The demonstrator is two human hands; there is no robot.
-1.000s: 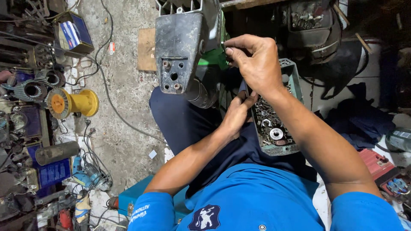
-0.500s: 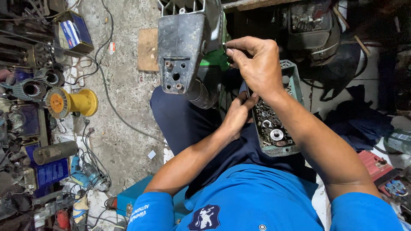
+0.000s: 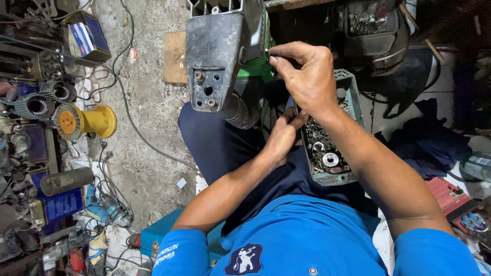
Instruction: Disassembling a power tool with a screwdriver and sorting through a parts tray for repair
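Both hands on grey machine housing (image 3: 217,56): right hand (image 3: 307,76) pinching, left hand (image 3: 283,135) below.

Machine housing (image 3: 220,56) up top over the lap, right hand (image 3: 307,76) just beside its right edge, left hand (image 3: 281,138) below it. Parts tray (image 3: 353,87) lies right of the left hand. Wire spool (image 3: 84,121) sits well left on the floor, wooden board (image 3: 175,57) behind the housing

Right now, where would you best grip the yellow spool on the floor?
Grip the yellow spool round its narrow yellow barrel, coming from above. It lies on its side, the wide orange-faced flange points left, and the barrel's top looks unobstructed.
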